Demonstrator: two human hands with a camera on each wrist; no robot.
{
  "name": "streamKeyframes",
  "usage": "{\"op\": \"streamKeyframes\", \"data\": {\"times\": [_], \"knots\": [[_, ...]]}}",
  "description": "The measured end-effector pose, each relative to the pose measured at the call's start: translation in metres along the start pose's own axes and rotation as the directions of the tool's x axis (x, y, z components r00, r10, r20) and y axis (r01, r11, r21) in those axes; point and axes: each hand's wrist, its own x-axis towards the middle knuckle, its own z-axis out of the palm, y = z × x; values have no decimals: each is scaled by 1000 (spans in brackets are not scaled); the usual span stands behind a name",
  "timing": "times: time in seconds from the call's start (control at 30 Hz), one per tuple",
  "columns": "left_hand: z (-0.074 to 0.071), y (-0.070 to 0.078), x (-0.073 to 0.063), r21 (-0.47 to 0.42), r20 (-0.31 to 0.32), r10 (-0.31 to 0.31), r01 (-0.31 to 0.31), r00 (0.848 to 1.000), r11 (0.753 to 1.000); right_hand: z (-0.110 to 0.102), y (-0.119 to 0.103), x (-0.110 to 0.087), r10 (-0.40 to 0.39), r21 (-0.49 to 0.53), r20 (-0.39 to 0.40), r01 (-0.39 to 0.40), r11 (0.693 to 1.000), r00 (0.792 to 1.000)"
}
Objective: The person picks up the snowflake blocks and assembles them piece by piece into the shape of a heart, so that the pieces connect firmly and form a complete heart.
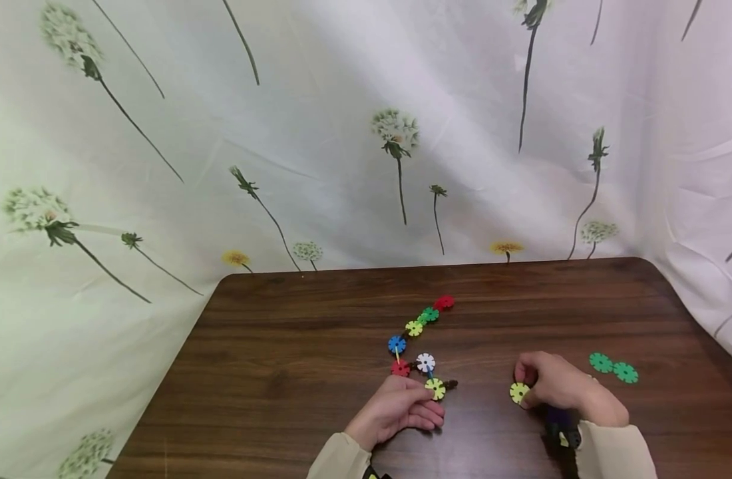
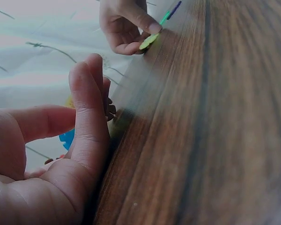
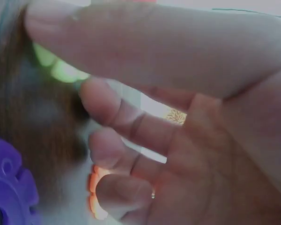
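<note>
A zigzag chain of notched plastic discs, with a blue disc [image 1: 396,344] and a white disc [image 1: 426,362] among them, runs across the table. My left hand [image 1: 398,409] pinches the yellow disc [image 1: 436,389] at the chain's near end. A dark brown disc [image 1: 452,384] juts from that yellow one, seen nearly edge-on. To the right, apart from the chain, my right hand [image 1: 551,380] holds a loose yellow disc [image 1: 518,392] between thumb and finger. In the right wrist view, the thumb and fingers partly cover this yellow disc [image 3: 65,71].
Two joined green discs [image 1: 613,367] lie right of my right hand. A purple disc [image 3: 9,187] lies close to that hand, and an orange disc [image 3: 97,194] shows behind its fingers. The brown wooden table [image 1: 270,372] meets a flower-printed white curtain [image 1: 342,166].
</note>
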Motion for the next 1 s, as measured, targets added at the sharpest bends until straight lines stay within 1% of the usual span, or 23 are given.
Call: {"op": "streamKeyframes", "data": {"times": [0.1, 0.27, 0.3, 0.4, 0.5, 0.6, 0.83, 1.0], "knots": [[0, 0, 1, 9, -1, -5, 5, 1000, 1000, 2, -1, 2, -18, 3, -26, 18, 1000, 1000], [0, 0, 0, 8, 1, -4, 4, 1000, 1000, 7, -7, 7, -74, 22, -55, 75, 997, 996], [0, 0, 0, 7, 2, -4, 4, 1000, 1000, 8, -9, 9, -85, 42, -60, 88, 995, 995], [0, 0, 0, 6, 3, -3, 3, 1000, 1000, 14, -14, 16, -106, 143, -61, 114, 983, 992], [1, 0, 0, 12, 4, -3, 3, 1000, 1000, 21, -20, 23, -125, 263, -34, 129, 956, 992], [1, 1, 1, 17, 2, -4, 4, 1000, 1000, 27, -24, 29, -132, 313, -6, 127, 941, 991], [0, -1, 1, 12, 14, 7, -7, 1000, 1000, 34, -31, 33, -135, 319, -8, 130, 939, 991], [-1, -1, 1, 11, 19, 9, -9, 1000, 1000, 37, -33, 36, -137, 350, 4, 126, 928, 991]]}}
